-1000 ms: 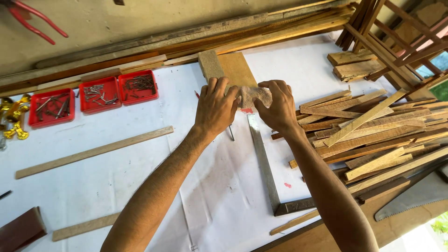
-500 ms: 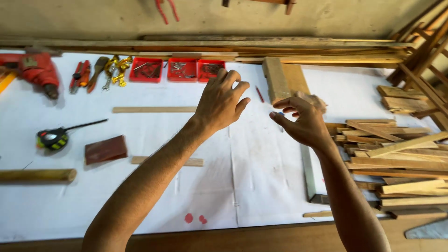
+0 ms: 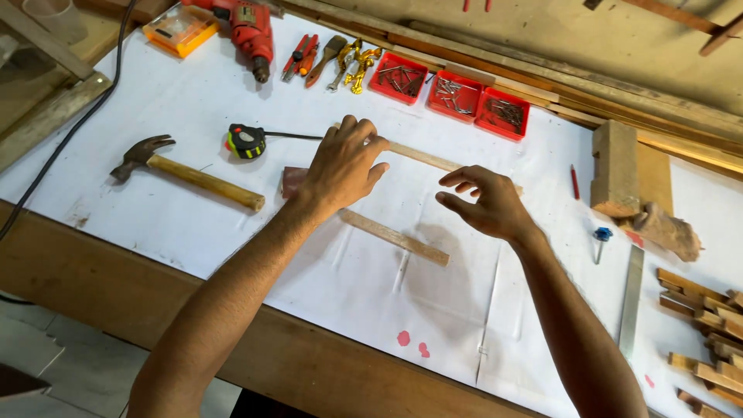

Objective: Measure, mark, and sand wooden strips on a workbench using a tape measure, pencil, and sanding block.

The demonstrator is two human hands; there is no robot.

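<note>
Wood strip [image 3: 422, 157], thin, pale, long & flat, lies on the white sheet [image 3: 193, 101] running from under the left hand [image 3: 340, 166] toward the right, partly hidden by both hands. Left hand is spread, palm down, fingertips at the strip's left end, holding nothing. Right hand [image 3: 484, 205] hovers above the sheet w/ fingers loosely curled, empty, not clearly touching the strip. A 2nd wood strip [image 3: 395, 237] lies just below, betw. the hands. Small reddish block [image 3: 292, 181] peeks out beside left wrist. Tape measure [image 3: 246, 142] & hammer [image 3: 182, 172] lie to the left; three red trays [image 3: 451, 97] of nails sit above
</note>
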